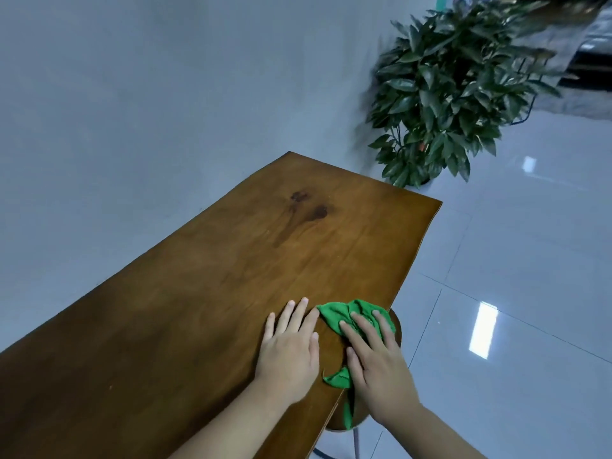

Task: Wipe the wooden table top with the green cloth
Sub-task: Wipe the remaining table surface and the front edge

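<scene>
A long brown wooden table top [231, 276] runs from the lower left toward the far wall. A crumpled green cloth [334, 314] lies at the table's right edge, partly over a round wooden stool seat. My right hand [374, 359] presses flat on the cloth with straight fingers, and a strip of cloth hangs down below the wrist. My left hand [291, 346] rests flat on the bare wood just left of the cloth, fingers straight. A dark stain [304, 210] marks the wood farther along.
A round wooden stool [397, 329] on metal legs stands under the table's right edge. A leafy potted plant [453, 91] stands on the floor past the table's far corner. Glossy white floor tiles [530, 260] spread to the right. A plain wall runs along the left.
</scene>
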